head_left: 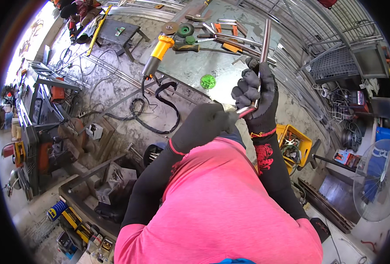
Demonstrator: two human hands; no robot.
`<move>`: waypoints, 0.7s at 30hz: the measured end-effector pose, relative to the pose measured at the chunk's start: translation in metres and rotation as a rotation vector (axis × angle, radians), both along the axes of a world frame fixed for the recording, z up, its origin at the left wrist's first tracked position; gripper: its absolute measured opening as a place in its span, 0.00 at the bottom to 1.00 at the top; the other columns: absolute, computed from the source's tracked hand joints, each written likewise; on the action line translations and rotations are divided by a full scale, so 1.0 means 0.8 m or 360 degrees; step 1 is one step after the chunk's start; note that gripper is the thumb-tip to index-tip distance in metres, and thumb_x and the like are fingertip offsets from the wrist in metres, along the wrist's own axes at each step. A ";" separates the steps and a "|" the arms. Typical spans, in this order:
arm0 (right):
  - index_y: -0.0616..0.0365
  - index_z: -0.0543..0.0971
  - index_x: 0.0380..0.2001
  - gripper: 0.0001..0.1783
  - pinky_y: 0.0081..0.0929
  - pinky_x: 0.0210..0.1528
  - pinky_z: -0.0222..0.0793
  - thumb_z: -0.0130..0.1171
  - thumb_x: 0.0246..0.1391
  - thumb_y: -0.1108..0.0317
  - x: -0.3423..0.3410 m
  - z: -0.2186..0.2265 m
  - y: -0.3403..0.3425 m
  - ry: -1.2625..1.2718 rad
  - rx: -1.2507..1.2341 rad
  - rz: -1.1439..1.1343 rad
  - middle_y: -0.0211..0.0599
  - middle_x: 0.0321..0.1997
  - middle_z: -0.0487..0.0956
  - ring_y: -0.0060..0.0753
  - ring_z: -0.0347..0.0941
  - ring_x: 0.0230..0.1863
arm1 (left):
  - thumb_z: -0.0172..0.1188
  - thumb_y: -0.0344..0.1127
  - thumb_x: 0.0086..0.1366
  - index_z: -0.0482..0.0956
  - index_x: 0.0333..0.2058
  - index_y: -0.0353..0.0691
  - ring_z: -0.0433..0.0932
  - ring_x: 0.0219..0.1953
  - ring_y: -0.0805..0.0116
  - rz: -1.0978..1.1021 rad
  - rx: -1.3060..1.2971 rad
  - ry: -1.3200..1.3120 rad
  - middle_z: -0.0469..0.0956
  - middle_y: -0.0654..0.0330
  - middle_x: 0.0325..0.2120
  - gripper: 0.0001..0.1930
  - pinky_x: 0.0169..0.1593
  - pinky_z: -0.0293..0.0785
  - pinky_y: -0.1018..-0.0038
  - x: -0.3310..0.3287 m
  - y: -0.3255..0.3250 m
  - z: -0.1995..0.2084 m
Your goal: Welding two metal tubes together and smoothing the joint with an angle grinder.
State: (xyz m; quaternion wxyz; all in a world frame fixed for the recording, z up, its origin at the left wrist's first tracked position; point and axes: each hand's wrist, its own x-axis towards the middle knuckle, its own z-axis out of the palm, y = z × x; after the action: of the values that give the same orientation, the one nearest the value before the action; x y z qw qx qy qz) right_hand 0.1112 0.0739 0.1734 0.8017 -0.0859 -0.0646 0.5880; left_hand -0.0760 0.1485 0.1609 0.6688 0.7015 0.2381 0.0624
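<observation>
My right hand (260, 94), in a dark grey glove, is wrapped round a shiny metal tube (266, 42). Its long straight part points away from me, and a short angled end (246, 111) comes out below the fingers towards my left hand. My left hand (200, 126), gloved too, is curled closed beside that end. Its fingertips are blurred, and what they hold, if anything, is hidden. Beyond my hands is a metal-topped worktable (182, 79). A yellow angle grinder (160, 50) lies on its left edge, and a round green disc (207, 81) lies nearer me.
Files, clamps and tube pieces (234, 39) lie at the table's far side. A black cable (171, 103) loops down from the grinder. A yellow crate (307, 145) stands right of me, near a fan (376, 180). Another person (78, 15) crouches far left by a low bench (115, 35).
</observation>
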 end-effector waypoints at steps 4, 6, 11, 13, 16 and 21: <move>0.68 0.79 0.57 0.27 0.20 0.19 0.49 0.44 0.81 0.52 0.009 -0.018 -0.001 0.0051 0.0226 0.0073 0.17 0.24 0.56 0.12 0.49 0.18 | 0.53 0.38 0.79 0.83 0.36 0.30 0.78 0.31 0.76 0.0038 -0.0036 -0.0289 0.81 0.59 0.26 0.18 0.37 0.73 0.74 0.001 -0.005 -0.048; 0.69 0.79 0.59 0.27 0.20 0.19 0.49 0.45 0.81 0.53 0.013 -0.022 -0.006 0.0067 0.0180 0.0052 0.17 0.24 0.56 0.12 0.49 0.18 | 0.54 0.38 0.79 0.84 0.37 0.29 0.78 0.31 0.75 0.0007 -0.0336 -0.0245 0.82 0.59 0.26 0.17 0.39 0.74 0.74 0.006 -0.006 -0.029; 0.64 0.76 0.60 0.24 0.21 0.20 0.54 0.48 0.79 0.53 0.026 -0.026 -0.020 -0.0393 -0.0113 0.0047 0.19 0.26 0.63 0.15 0.55 0.17 | 0.66 0.39 0.72 0.86 0.47 0.29 0.82 0.35 0.72 -0.0224 0.0056 0.0212 0.84 0.54 0.30 0.16 0.44 0.79 0.70 0.011 0.007 0.030; 0.63 0.74 0.58 0.29 0.22 0.23 0.68 0.53 0.76 0.44 0.007 -0.007 -0.027 -0.1010 -0.0573 -0.0071 0.24 0.29 0.69 0.16 0.64 0.19 | 0.66 0.38 0.73 0.85 0.55 0.31 0.84 0.43 0.72 -0.0088 0.0197 0.0009 0.87 0.56 0.40 0.19 0.50 0.79 0.72 0.002 0.015 0.016; 0.68 0.75 0.60 0.31 0.26 0.37 0.76 0.62 0.72 0.49 0.010 -0.003 -0.050 -0.1819 -0.0977 -0.0031 0.32 0.36 0.78 0.24 0.77 0.35 | 0.67 0.35 0.72 0.75 0.67 0.32 0.82 0.53 0.69 0.0361 -0.0271 -0.0317 0.84 0.54 0.53 0.28 0.59 0.78 0.70 0.002 0.031 -0.002; 0.65 0.78 0.63 0.23 0.23 0.42 0.72 0.62 0.73 0.61 0.021 -0.033 -0.111 -0.2110 -0.0873 0.0408 0.27 0.40 0.81 0.21 0.76 0.40 | 0.70 0.34 0.69 0.69 0.72 0.34 0.75 0.63 0.72 0.0156 -0.0068 -0.0813 0.78 0.58 0.61 0.35 0.69 0.71 0.68 0.024 0.048 0.054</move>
State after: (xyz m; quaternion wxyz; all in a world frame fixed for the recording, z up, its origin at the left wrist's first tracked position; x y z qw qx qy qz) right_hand 0.1280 -0.0145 0.1473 0.4687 -0.6136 -0.3964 0.4967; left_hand -0.0566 0.1867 0.2043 0.7182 0.6363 0.0963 0.2647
